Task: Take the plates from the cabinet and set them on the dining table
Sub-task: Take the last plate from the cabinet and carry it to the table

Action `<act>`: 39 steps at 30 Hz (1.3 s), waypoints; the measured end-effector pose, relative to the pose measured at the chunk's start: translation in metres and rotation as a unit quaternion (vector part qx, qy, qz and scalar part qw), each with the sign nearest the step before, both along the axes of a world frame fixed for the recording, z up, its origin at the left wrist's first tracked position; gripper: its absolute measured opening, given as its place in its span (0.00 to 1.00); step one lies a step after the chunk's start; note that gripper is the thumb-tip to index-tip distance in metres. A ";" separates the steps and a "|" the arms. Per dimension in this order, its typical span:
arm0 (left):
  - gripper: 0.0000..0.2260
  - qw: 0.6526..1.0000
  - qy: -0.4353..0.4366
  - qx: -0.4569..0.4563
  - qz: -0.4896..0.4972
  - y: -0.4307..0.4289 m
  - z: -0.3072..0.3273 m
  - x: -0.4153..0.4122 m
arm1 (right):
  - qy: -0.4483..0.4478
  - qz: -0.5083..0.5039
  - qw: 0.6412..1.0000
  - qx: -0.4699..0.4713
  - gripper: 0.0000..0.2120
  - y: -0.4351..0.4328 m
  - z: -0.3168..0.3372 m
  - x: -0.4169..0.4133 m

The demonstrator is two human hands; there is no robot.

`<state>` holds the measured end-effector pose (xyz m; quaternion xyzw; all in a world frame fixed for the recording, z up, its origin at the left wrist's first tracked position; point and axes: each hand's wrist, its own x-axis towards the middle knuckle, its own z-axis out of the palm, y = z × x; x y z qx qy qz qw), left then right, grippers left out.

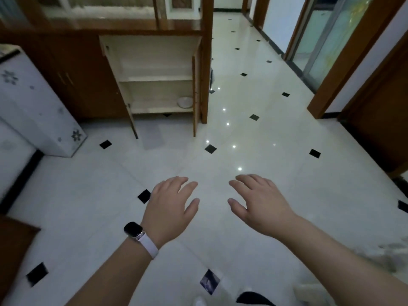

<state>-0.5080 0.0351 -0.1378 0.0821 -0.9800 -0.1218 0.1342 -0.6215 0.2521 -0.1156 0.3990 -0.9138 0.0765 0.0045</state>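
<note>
A low wooden cabinet (pixel 154 78) stands ahead with both doors swung open. On its bottom shelf, at the right, lies a white plate (pixel 185 101). The upper shelf looks bare. My left hand (pixel 171 206), with a watch on the wrist, and my right hand (pixel 258 204) are stretched out palm down over the floor, well short of the cabinet. Both have relaxed, spread fingers and hold nothing. The dining table is not in view.
A white fridge (pixel 37 107) with flower prints stands at the left. The glossy tiled floor (pixel 242 129) runs into a hallway at the right, past wooden door frames (pixel 344 62). The open cabinet doors (pixel 194 96) jut out over the floor.
</note>
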 end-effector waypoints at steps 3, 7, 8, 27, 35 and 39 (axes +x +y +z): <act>0.19 1.000 -0.012 -0.006 0.026 -0.026 -0.001 -0.002 | -0.002 0.019 1.000 -0.009 0.24 -0.031 -0.004 -0.014; 0.18 0.999 -0.014 -0.014 0.049 -0.058 -0.003 -0.018 | -0.009 0.048 0.999 -0.015 0.24 -0.071 -0.010 -0.040; 0.18 0.998 -0.014 -0.015 0.053 -0.067 -0.004 -0.024 | -0.011 0.056 0.998 -0.014 0.24 -0.082 -0.013 -0.048; 0.18 0.992 -0.012 -0.044 0.121 -0.228 0.015 -0.276 | -0.043 0.113 0.992 0.018 0.27 -0.270 -0.009 -0.323; 0.18 0.989 -0.003 -0.037 0.144 -0.320 0.020 -0.320 | -0.047 0.130 0.990 0.026 0.27 -0.363 -0.003 -0.373; 0.18 0.991 -0.013 -0.022 0.130 -0.383 0.003 -0.350 | -0.033 0.120 0.991 0.042 0.25 -0.422 -0.013 -0.404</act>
